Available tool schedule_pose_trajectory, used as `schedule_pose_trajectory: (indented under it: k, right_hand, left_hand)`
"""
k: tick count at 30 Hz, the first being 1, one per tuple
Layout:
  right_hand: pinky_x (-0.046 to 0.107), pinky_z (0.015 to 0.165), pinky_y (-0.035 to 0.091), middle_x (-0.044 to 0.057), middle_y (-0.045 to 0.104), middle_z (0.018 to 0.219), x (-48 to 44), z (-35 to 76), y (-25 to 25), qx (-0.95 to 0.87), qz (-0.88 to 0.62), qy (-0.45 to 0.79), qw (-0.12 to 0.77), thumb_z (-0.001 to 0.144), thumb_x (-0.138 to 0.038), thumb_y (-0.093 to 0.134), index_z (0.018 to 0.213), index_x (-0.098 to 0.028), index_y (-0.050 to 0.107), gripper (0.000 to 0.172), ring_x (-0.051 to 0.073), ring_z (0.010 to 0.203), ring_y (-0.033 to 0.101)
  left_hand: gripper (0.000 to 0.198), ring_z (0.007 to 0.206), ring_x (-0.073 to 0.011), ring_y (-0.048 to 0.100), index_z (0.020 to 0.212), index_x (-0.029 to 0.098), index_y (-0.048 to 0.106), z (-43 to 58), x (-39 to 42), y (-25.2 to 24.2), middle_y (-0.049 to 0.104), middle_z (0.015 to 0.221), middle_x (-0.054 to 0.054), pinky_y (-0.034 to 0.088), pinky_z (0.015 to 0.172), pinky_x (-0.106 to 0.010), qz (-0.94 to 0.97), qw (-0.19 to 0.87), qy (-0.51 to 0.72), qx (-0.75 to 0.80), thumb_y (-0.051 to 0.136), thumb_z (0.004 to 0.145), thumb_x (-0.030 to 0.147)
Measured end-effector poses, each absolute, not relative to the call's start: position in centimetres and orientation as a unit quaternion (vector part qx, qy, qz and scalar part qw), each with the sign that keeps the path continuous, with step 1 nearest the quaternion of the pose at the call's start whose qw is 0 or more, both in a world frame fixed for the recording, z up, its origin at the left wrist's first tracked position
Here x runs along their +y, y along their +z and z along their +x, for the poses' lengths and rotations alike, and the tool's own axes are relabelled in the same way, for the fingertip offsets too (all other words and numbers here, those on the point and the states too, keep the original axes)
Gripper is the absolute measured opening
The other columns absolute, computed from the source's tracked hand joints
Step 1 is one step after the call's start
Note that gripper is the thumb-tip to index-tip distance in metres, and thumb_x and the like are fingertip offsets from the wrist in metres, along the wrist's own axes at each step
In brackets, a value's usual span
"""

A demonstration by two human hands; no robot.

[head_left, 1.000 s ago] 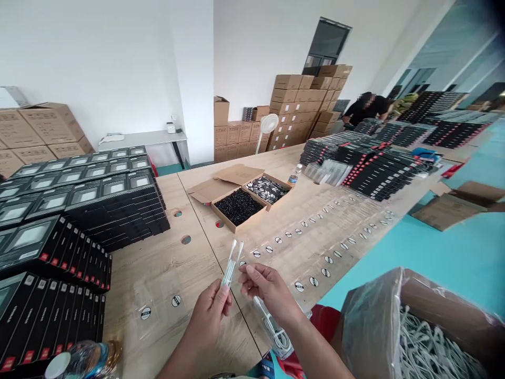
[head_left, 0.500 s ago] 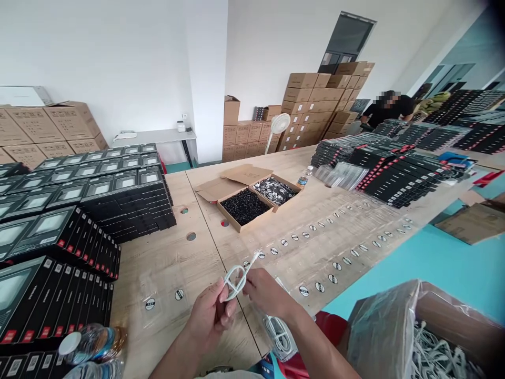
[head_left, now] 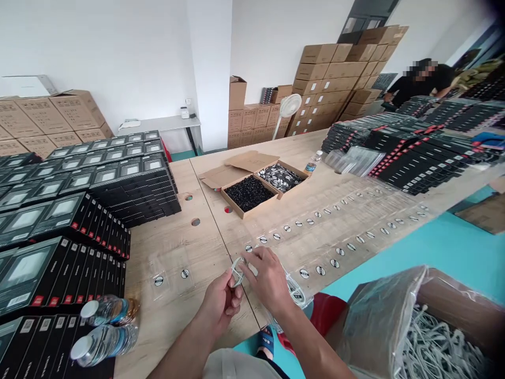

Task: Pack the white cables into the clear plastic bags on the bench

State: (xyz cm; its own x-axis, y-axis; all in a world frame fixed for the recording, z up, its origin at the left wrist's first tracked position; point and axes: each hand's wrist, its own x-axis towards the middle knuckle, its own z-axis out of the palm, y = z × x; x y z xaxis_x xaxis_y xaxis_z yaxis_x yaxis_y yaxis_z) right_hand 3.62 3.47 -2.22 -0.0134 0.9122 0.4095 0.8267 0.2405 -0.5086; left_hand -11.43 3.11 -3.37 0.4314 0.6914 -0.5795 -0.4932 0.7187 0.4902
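Observation:
A coiled white cable (head_left: pixel 237 272) is held over the wooden table (head_left: pixel 215 231) between both hands. My left hand (head_left: pixel 221 301) has its thumb and fingers closed on the coil's near left side. My right hand (head_left: pixel 265 273) reaches over from the right, its fingertips pinching the cable at the coil's upper right. Part of the cable is hidden behind my right fingers. Another white cable bundle (head_left: pixel 295 290) in clear plastic lies just right of my right wrist, near the table edge.
Stacked black boxes (head_left: pixel 134 195) and two bottles (head_left: pixel 103 343) are at left. Open cartons (head_left: pixel 250 196) hold small black parts and packets. Clear bags with round labels (head_left: pixel 320 270) line the table. A box of white cables (head_left: pixel 437 342) stands lower right. A person (head_left: pixel 422 81) sits far right.
My right hand has moved up over the coil, and the cable end that stuck up is now hidden by its fingers. The view has shifted, showing more of both bottles and the cable box.

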Motion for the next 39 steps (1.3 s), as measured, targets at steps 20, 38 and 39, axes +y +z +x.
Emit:
schedule_pose_trajectory:
  k: [20,38,39]
  right_hand:
    - [0.03,0.056,0.051,0.007,0.068,0.091,4.5,-1.6,-6.7,-0.285,-0.523,0.6,0.533,0.081,-0.058,0.057,0.111,-0.021,0.055,0.048,0.022,0.077,0.068]
    - [0.021,0.041,0.046,0.001,0.058,0.077,7.1,-2.6,-10.3,-0.447,-0.641,0.522,0.342,0.077,-0.041,0.057,0.085,-0.02,0.052,0.023,0.022,0.081,0.068]
    - [0.021,0.04,0.045,0.0,0.058,0.073,7.2,-2.6,-10.1,-0.456,-0.642,0.514,0.34,0.077,-0.04,0.058,0.084,-0.021,0.051,0.022,0.021,0.077,0.068]
  left_hand:
    - [0.037,0.073,-0.0185,0.062,0.108,0.021,0.051,-15.9,1.4,-8.5,0.067,0.092,-0.009,0.037,0.056,-0.025,0.304,0.776,0.334,0.439,0.058,0.085,0.049]
    - [0.025,0.09,-0.0288,0.053,0.072,0.027,0.065,-19.0,4.6,-11.8,0.06,0.079,-0.006,0.017,0.108,-0.052,0.706,0.35,0.327,0.521,0.052,0.078,0.007]
    - [0.026,0.09,-0.0286,0.053,0.077,0.028,0.067,-18.5,4.3,-11.2,0.061,0.08,-0.006,0.018,0.108,-0.053,0.721,0.349,0.324,0.502,0.052,0.079,0.007]
